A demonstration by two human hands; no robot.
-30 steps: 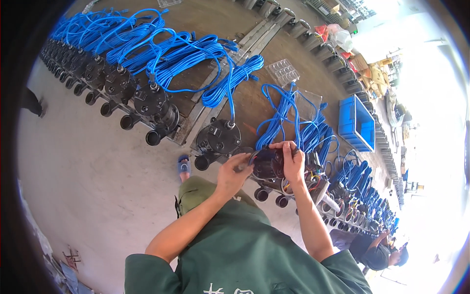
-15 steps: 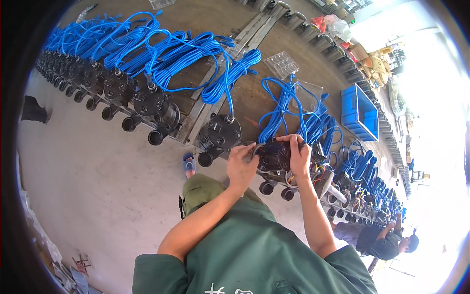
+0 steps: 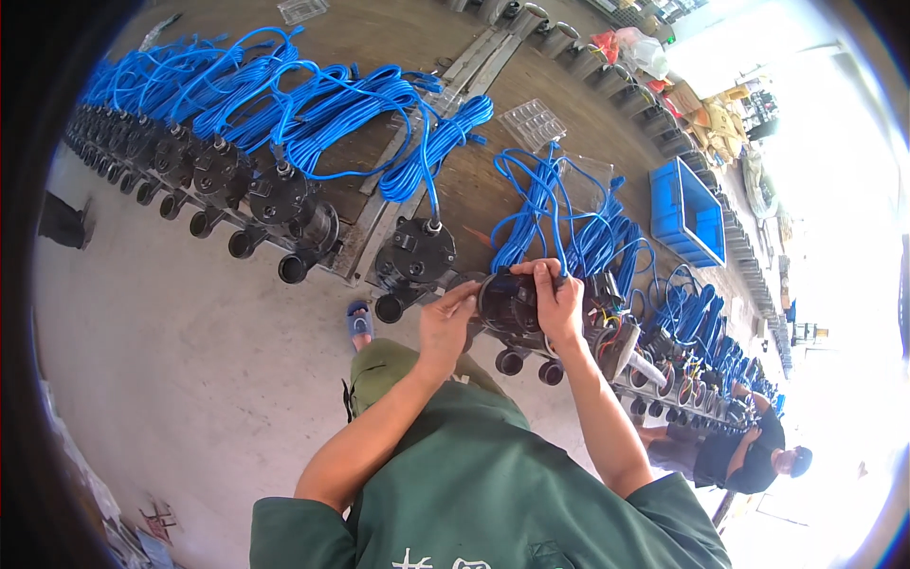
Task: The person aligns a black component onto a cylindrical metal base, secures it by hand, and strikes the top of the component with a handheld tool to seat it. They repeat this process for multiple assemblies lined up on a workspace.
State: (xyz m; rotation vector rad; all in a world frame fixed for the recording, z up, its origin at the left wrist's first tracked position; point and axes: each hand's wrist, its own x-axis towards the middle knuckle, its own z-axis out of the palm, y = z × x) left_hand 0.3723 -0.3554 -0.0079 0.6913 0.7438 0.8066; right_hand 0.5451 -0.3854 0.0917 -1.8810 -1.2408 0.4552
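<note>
A black pump body (image 3: 507,303) with a blue cable (image 3: 536,194) sits in front of me among a long row of the same pumps. My right hand (image 3: 555,302) is wrapped over its top right side, fingers gripping it. My left hand (image 3: 445,322) presses against its left side, fingers curled on the casing. To the left stands another black pump (image 3: 415,256) with its coiled blue cable (image 3: 445,142). My green-sleeved forearms rise from the lower edge.
Rows of black pumps (image 3: 242,185) with blue cables run to the far left and to the right (image 3: 682,360). A blue crate (image 3: 687,213) lies at the right. Another person (image 3: 749,455) crouches at the lower right. My sandalled foot (image 3: 358,324) rests on the concrete floor (image 3: 190,379).
Both hands have stayed on the same pump. The view has shifted a little, and my left hand has closed in tighter against the pump's side.
</note>
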